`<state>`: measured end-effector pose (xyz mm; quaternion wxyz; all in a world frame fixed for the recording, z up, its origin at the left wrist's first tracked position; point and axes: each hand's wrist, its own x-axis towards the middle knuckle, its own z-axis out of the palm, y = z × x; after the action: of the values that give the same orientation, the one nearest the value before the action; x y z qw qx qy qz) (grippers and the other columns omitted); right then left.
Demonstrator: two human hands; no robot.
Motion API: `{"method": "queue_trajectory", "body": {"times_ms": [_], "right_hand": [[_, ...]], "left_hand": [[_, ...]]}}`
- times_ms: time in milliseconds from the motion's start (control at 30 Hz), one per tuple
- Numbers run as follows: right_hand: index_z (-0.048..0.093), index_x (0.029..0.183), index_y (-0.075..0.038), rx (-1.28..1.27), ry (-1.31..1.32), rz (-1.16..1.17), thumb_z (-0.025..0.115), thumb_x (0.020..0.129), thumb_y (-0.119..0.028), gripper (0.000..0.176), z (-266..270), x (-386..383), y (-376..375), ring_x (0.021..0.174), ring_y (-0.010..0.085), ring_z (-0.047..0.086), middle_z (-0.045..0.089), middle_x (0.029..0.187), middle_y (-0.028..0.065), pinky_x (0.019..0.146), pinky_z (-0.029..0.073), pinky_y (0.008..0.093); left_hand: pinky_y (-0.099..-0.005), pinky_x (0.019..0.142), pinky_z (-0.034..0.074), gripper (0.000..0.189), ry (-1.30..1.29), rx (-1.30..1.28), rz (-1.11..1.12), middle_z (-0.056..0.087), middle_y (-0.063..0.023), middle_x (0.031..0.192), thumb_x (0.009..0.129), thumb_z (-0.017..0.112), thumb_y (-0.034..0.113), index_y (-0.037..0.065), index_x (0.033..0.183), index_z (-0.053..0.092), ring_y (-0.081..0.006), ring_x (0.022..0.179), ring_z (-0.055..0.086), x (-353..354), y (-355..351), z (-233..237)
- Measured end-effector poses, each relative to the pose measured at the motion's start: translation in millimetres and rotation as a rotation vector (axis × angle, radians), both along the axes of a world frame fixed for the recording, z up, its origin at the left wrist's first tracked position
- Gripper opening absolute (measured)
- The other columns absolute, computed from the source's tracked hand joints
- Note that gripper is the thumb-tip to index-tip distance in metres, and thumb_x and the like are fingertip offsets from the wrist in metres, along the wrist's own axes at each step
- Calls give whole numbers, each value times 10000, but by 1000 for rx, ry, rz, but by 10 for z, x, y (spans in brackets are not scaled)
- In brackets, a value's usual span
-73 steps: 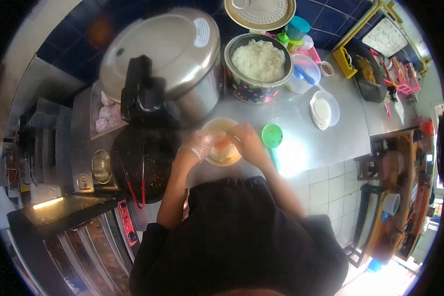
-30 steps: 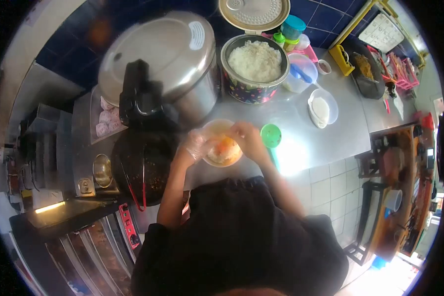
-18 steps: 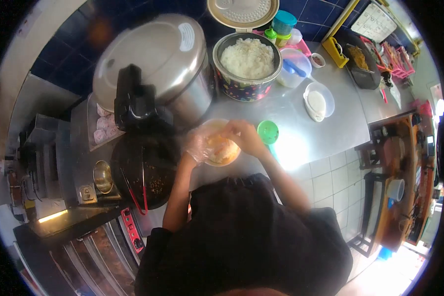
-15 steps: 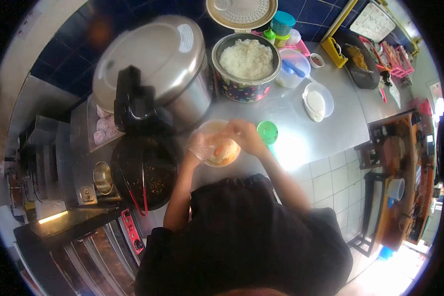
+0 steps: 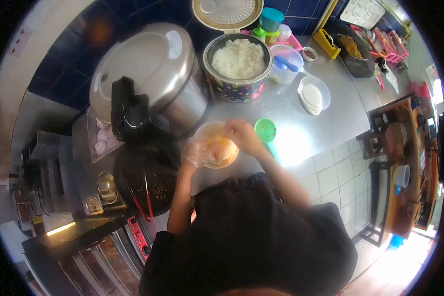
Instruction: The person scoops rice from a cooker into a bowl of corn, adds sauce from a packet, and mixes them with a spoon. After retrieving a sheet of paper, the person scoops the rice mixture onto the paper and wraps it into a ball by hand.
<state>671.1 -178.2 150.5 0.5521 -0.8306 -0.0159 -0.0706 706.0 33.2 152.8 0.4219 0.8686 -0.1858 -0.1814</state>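
A pale round bowl (image 5: 211, 129) stands on the steel counter in front of me. It holds food (image 5: 221, 152) in white, orange and yellow tones, too blurred to name. My left hand (image 5: 196, 152), in a clear plastic glove, grips the bowl at its left side, the fingers partly blurred. Over the bowl's right edge, my right hand (image 5: 238, 132) is closed with its fingertips pinched together; what they hold, if anything, is hidden. Just right of that hand is a green cup-like container (image 5: 265, 130) with a long green handle.
Behind the bowl stands an open rice cooker (image 5: 236, 91) full of white rice (image 5: 238, 59). A large steel cooker (image 5: 182, 93) rises at left, beside a dark wok (image 5: 158, 172) with red-handled tongs (image 5: 149, 203). Plastic tubs (image 5: 315, 93) sit at right.
My gloved left hand has drawn back from my right hand to the bowl's left side, uncovering more of the food. My right hand stays over the bowl's edge. The view has shifted slightly.
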Motion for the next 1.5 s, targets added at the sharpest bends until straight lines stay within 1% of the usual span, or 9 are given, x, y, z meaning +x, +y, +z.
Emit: {"method": "queue_trajectory", "body": {"times_ms": [200,267,467,700,800,1167,1267,1400,1500], "right_hand": [[692,872,-35,-36,-9,7,780,855,-223,208,1,-9,45,736,279,620,694,770,109,713,498,412],[688,866,-39,-13,-11,28,778,856,-223,206,22,-13,52,755,281,621,698,780,102,722,499,413],[685,845,-61,-8,-26,109,769,862,-217,179,-22,-12,93,796,275,624,709,799,75,746,503,405],[703,870,-67,-23,-65,76,759,865,-213,156,-10,-31,63,783,268,611,714,808,74,744,499,396],[706,869,-63,-20,-81,48,761,862,-213,160,-71,-46,47,779,273,605,720,818,77,734,501,400],[696,894,-65,-43,-50,3,768,861,-233,185,-185,-4,-5,805,282,616,720,828,84,737,508,421],[693,895,-69,-43,-45,20,768,863,-239,189,-210,40,-48,815,284,621,726,836,76,734,512,420],[696,897,-83,-81,-36,37,764,866,-253,186,-153,38,-55,815,286,621,728,836,65,743,510,416],[703,901,-104,-125,-57,58,754,870,-278,184,-141,24,-69,832,287,622,735,871,53,780,499,428]], "left_hand": [[-427,728,558,441,-271,83,-44,743,-178,889,797,833,420,18,963,760,-334,793,717,-74,96,-52],[-463,686,525,369,-426,-15,-81,708,-205,835,781,817,392,72,961,778,-386,757,674,-63,150,-156],[-455,706,552,466,-510,17,-59,720,-170,870,744,875,422,44,996,772,-355,763,697,-64,146,-80],[-405,710,554,389,-120,-178,39,735,-155,879,769,869,332,33,998,774,-290,781,714,-48,-58,-141],[-388,703,549,347,-210,-158,15,744,-153,885,788,854,304,28,981,771,-261,780,715,-45,-59,-241],[-448,693,547,376,-298,70,-33,729,-187,859,792,847,343,5,930,755,-351,758,705,-43,12,-272],[-461,697,537,387,-287,-176,-23,715,-185,834,788,850,355,14,947,758,-358,759,691,-79,-15,-81],[-450,690,529,339,-468,-79,30,702,-170,809,803,841,333,34,947,771,-335,752,683,30,52,-272],[-456,631,499,287,-488,-111,75,680,-193,764,815,809,328,54,898,778,-375,698,655,64,26,-251]]}}
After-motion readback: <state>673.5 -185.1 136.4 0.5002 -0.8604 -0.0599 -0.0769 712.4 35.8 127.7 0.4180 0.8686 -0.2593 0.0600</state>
